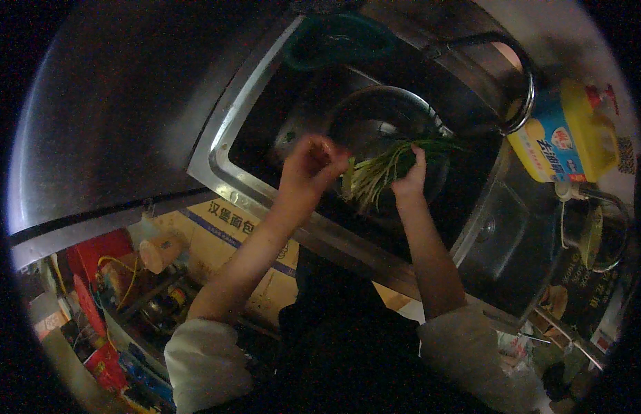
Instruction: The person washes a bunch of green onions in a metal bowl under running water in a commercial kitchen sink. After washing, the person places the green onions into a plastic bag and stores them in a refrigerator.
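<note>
My right hand [411, 178] is closed around a bunch of green onions or similar thin green stalks [374, 173], their pale ends pointing left and their green leaves to the right. The bunch is above a round metal basin [387, 93] inside a stainless steel sink [346, 222]. Just left of the pale ends is my left hand [315, 160], blurred, with curled fingers; whether it pinches anything cannot be told. A small green scrap lies in the sink to its left.
A curved metal faucet [530, 88] arches at the upper right, beside a yellow plastic jug [574, 139]. A dark green basket or basin [341, 41] sits at the sink's far end. A second sink basin [506, 233] adjoins at right. Cardboard boxes [217, 238] stand below the counter at left.
</note>
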Demonstrator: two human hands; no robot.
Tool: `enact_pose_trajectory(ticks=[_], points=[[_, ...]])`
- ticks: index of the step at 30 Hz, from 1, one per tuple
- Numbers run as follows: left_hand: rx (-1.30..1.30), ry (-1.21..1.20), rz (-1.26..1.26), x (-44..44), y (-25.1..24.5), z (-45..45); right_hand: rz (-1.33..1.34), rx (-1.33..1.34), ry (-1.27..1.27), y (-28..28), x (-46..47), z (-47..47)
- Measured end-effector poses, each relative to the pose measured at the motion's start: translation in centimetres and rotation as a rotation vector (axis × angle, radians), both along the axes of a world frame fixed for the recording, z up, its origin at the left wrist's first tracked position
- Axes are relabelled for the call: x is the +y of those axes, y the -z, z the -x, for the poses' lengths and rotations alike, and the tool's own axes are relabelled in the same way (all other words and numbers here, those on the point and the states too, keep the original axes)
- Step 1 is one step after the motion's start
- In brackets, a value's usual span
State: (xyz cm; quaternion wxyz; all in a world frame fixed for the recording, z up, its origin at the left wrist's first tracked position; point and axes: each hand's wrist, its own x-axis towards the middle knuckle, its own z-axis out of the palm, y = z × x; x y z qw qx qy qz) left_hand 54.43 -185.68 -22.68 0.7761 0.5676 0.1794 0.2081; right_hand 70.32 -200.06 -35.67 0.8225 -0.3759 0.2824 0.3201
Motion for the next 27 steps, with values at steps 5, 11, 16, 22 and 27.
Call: enact_pose_trajectory(ticks=[5, 11, 16, 22, 27], points=[[0.054, -0.027, 0.059, 0.7, 0.6, 0.1, 0.001, 0.015, -0.004, 0.8, -0.3, -0.3], [-0.076, -0.105, 0.092, 0.7, -0.9, -0.1, 0.027, 0.049, 0.008, 0.8, -0.6, -0.4], [-0.092, -0.178, -0.048, 2.0, -3.7, 0.4, -0.022, -0.014, -0.002, 0.9, -0.8, -0.2], [-0.192, -0.247, -0.220, 3.5, -5.5, 1.3, -0.057, 0.014, 0.009, 0.6, -0.8, -0.1], [-0.196, -0.271, -0.271, 4.1, -5.1, 2.2, -0.034, -0.030, 0.002, 0.6, -0.9, 0.0]])
